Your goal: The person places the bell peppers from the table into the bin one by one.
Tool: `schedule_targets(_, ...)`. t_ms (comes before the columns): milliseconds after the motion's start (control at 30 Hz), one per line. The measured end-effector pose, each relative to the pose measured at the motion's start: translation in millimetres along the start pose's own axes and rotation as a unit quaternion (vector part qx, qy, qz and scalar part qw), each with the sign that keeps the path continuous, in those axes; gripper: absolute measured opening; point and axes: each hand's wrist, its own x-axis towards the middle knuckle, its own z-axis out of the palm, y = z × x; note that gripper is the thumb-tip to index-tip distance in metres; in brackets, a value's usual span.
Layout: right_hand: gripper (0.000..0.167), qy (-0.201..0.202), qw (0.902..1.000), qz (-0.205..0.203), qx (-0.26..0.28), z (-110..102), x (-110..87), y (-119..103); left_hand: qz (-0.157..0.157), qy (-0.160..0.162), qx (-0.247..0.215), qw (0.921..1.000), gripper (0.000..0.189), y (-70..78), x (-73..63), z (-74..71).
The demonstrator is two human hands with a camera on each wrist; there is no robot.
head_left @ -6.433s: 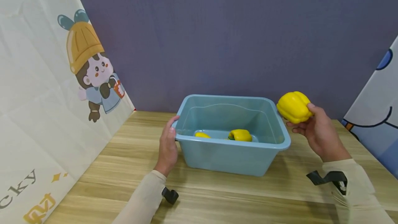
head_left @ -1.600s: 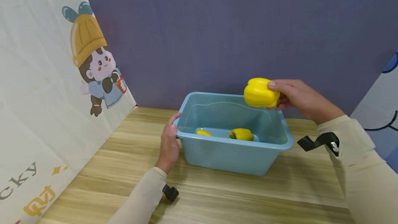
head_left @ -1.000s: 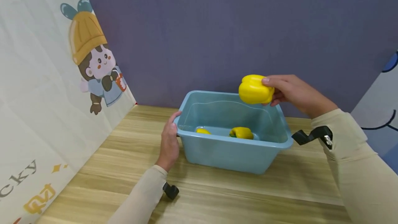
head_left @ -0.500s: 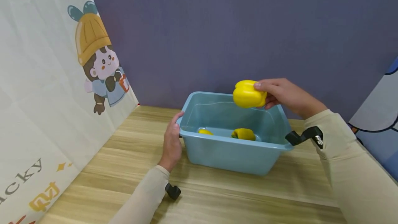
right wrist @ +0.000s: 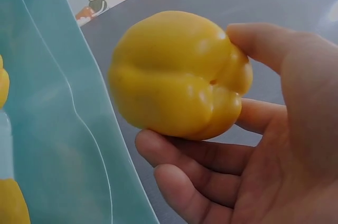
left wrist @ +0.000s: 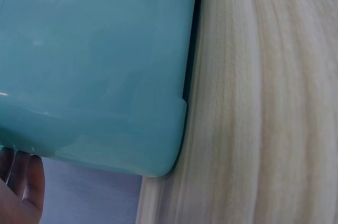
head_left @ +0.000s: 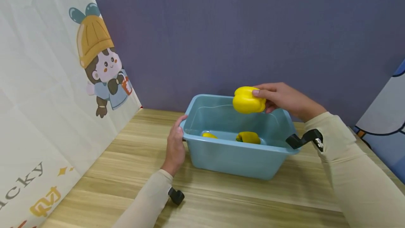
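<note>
My right hand [head_left: 281, 97] holds a yellow bell pepper [head_left: 248, 100] above the far right part of a light blue plastic tub [head_left: 231, 159]. In the right wrist view the thumb is on one side of the pepper [right wrist: 174, 76] and the fingers curl under the other. Two more yellow peppers lie on the tub's floor: one shows its green stem end [head_left: 248, 137], the other [head_left: 209, 135] is mostly hidden behind the front wall. My left hand [head_left: 175, 147] grips the tub's left rim, thumb over the edge. The left wrist view shows the tub's outer wall [left wrist: 105, 65] close up.
The tub stands on a wood-grain table [head_left: 133, 157]. A dark grey-blue panel [head_left: 221, 34] rises right behind it. A white printed sheet [head_left: 38, 80] borders the left side, and another printed sheet [head_left: 384, 115] borders the right.
My right hand has carried the yellow pepper from beside the tub's right rim leftward over the tub, lowering slightly most recently. The left hand has stayed on the rim.
</note>
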Motion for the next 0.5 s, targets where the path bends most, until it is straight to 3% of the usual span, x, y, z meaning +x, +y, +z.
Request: schedule_targets(500,0.065,-0.025,0.9997,0.004,0.001,4.0,2.1,-2.1,0.01,0.003,0.0,0.9999,0.051,-0.3,0.1,0.7)
